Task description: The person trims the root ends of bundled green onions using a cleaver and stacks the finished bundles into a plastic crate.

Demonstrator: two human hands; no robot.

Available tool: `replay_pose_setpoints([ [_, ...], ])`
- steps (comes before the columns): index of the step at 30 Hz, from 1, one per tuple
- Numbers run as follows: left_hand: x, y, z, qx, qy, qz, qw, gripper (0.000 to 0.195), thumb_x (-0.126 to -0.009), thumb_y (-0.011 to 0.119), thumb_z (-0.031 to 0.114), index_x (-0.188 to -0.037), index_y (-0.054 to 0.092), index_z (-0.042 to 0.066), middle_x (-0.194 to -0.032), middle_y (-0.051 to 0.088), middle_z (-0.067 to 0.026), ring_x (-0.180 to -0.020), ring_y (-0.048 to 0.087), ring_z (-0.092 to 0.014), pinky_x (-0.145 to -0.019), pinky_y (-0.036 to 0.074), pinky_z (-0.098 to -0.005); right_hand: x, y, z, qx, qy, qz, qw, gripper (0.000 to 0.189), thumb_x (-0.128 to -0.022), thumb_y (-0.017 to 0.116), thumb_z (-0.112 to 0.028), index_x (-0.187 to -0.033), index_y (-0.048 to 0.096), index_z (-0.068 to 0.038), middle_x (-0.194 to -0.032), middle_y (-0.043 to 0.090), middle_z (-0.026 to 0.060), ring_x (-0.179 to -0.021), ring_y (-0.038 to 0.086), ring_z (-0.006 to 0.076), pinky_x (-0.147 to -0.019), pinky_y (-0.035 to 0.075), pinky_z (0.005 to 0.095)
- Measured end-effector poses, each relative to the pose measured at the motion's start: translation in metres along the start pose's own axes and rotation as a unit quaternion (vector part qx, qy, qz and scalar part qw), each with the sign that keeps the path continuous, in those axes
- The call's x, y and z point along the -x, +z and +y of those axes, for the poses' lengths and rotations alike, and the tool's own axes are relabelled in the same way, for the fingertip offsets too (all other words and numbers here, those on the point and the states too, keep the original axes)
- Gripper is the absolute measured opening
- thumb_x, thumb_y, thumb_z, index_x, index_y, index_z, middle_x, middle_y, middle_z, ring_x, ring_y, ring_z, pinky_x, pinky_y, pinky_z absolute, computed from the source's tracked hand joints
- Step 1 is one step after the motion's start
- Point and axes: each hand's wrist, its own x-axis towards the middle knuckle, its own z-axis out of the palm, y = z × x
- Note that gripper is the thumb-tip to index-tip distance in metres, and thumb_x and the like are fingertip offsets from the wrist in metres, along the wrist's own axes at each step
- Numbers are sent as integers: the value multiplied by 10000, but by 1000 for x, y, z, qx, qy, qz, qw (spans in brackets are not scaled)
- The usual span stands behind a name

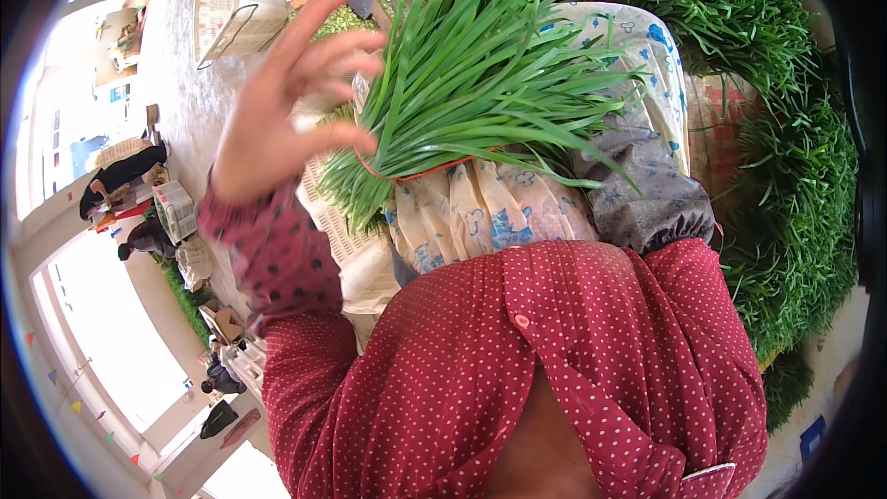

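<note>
A thick bundle of long green chives (485, 76) lies across my lap, its leaf tips fanned to the upper right and its cut stems (353, 187) at the lower left. Around the stem part runs a thin red tie (436, 170). My left hand (298, 83), blurred by motion, is raised beside the bundle with fingers spread. Its thumb comes close to the tie; whether they touch is unclear. My right forearm, in a dark grey oversleeve (637, 187), reaches under the leaves, which hide the right hand. Beneath the bundle is a pale apron (499, 208) with blue prints.
Heaps of loose chives (797, 222) line the right side. At the upper left stand a printed carton (242, 7) and a flat blade (360, 0) over small pale-green pieces (343, 21). Several people (125, 177) are farther off at the left.
</note>
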Motion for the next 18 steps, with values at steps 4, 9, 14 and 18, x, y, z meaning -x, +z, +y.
replay_pose_setpoints([
  [4,-42,11,-108,-172,-127,-70,974,1156,-643,819,419,-1454,114,-8,-1404,360,-256,-1280,388,-294,-1057,316,-378,-33,12,5,50,5,-56,997,415,-905,569,-291,-1251,526,-66,-1109,596,81,-859,617,179,-799,506,361],
  [9,-62,56,-142,189,-134,17,973,856,-754,765,289,-1391,307,-53,-1285,500,-177,-1184,480,-219,-1023,367,-335,-86,-13,40,-122,-73,-101,985,397,-908,558,-308,-1225,553,-70,-1078,606,73,-829,616,172,-776,504,350],
  [14,-61,62,-141,226,-173,166,944,493,-786,716,121,-1201,501,-33,-1075,621,-90,-932,596,-136,-856,478,-283,-91,-111,44,-416,55,132,898,196,-855,640,-156,-1042,637,-97,-884,652,15,-756,595,104,-691,481,252],
  [18,-54,63,-158,238,-163,208,935,513,-783,722,119,-1214,492,-41,-1081,618,-95,-944,597,-140,-853,482,-281,12,-133,-96,-306,-190,99,928,134,-877,587,-105,-979,633,-31,-796,623,47,-689,572,94,-608,460,239],
])
